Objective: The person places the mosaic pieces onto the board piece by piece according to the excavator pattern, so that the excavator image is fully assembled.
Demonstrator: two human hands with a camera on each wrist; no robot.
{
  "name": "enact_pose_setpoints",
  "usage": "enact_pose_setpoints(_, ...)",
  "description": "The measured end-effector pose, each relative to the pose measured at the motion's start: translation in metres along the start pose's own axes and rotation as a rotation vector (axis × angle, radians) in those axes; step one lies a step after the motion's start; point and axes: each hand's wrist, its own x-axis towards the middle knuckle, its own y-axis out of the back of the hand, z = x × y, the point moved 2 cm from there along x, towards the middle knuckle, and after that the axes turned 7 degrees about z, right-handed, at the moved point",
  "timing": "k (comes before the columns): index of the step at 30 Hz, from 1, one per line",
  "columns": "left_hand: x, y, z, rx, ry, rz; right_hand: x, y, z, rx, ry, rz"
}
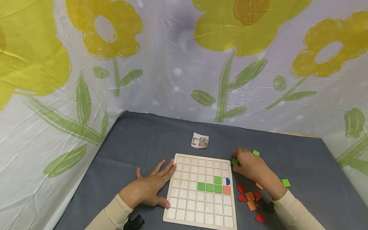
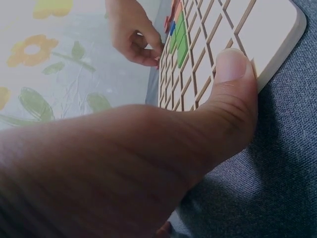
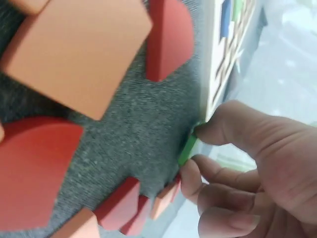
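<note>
A wooden grid board (image 1: 201,207) lies on the dark cloth, with several green square tiles (image 1: 209,187), an orange tile (image 1: 226,190) and a blue half-round piece (image 1: 228,181) in its cells. My left hand (image 1: 150,188) is spread along the board's left side; its thumb (image 2: 232,74) rests on the near corner in the left wrist view. Beyond the board's upper right edge, my right hand (image 1: 253,166) pinches a green square tile (image 3: 188,148) between thumb and fingertips, close over the cloth. Part of that tile is hidden behind the fingers.
Red rounded pieces (image 1: 260,218) and orange squares (image 1: 251,205) lie loose right of the board. Two more green squares sit farther out, one green tile (image 1: 286,182) at the right. Behind the board lies a small printed pattern card (image 1: 199,140). A flowered curtain (image 1: 172,80) hangs behind.
</note>
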Motion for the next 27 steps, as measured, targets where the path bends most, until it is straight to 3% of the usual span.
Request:
enact_pose_setpoints(5, 0.000, 0.001, 0.001, 0.001, 0.003, -0.001, -0.004, 0.007, -0.012, -0.010, 0.035, 0.009)
enact_pose_setpoints(10, -0.001, 0.000, -0.001, 0.000, 0.007, -0.002, -0.008, 0.012, -0.041, 0.028, 0.093, -0.003)
enact_pose_setpoints(18, -0.001, 0.001, 0.001, 0.001, -0.003, 0.007, -0.008, -0.004, -0.087, 0.043, 0.248, -0.003)
enact_pose_setpoints(23, 0.000, 0.001, 0.000, 0.000, -0.003, 0.004, -0.005, -0.014, -0.101, 0.037, 0.341, 0.013)
enact_pose_setpoints(27, 0.001, 0.000, 0.000, -0.001, -0.009, -0.003, -0.003, -0.020, -0.107, 0.024, 0.354, 0.024)
